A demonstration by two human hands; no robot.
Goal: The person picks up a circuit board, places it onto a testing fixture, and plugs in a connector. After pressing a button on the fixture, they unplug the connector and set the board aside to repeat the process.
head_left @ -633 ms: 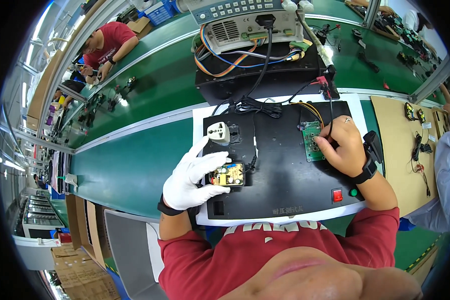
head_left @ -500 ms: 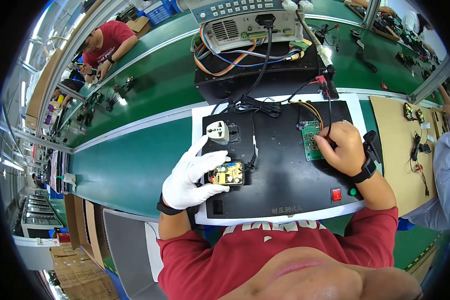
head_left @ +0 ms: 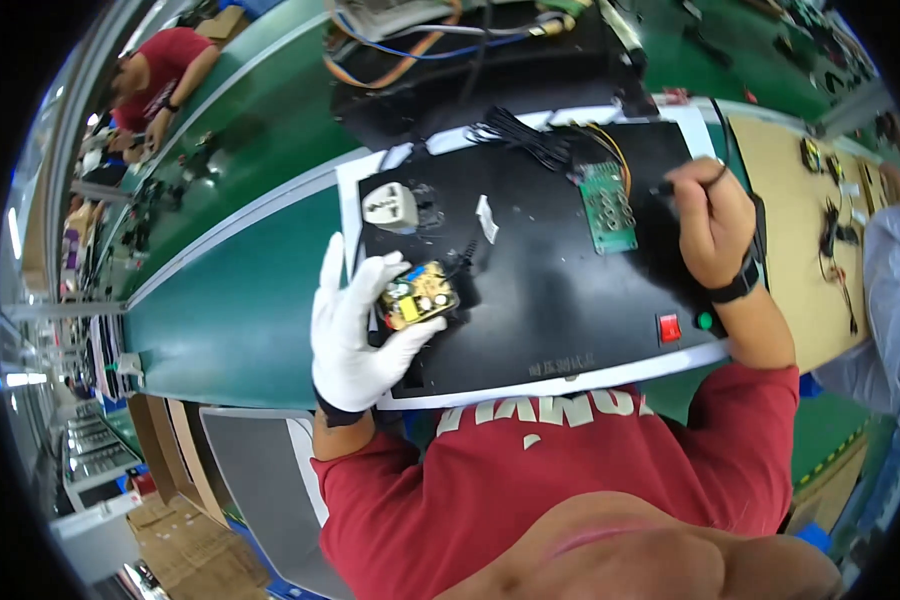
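Your gloved left hand [head_left: 355, 335] clamps its fingers on a small yellow circuit board [head_left: 418, 295] over the black test fixture [head_left: 540, 290]. Your right hand [head_left: 710, 225] pinches what seems to be a thin probe beside the green circuit board [head_left: 608, 207]; its tip is hidden. A white plug adapter [head_left: 390, 205] lies near the fixture's far left corner.

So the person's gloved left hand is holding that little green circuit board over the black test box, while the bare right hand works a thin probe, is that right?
Not quite. In the head view, the board in the gloved left hand is yellow, not green. The green board lies on the black test box, beside the bare right hand, which does pinch a thin dark probe.
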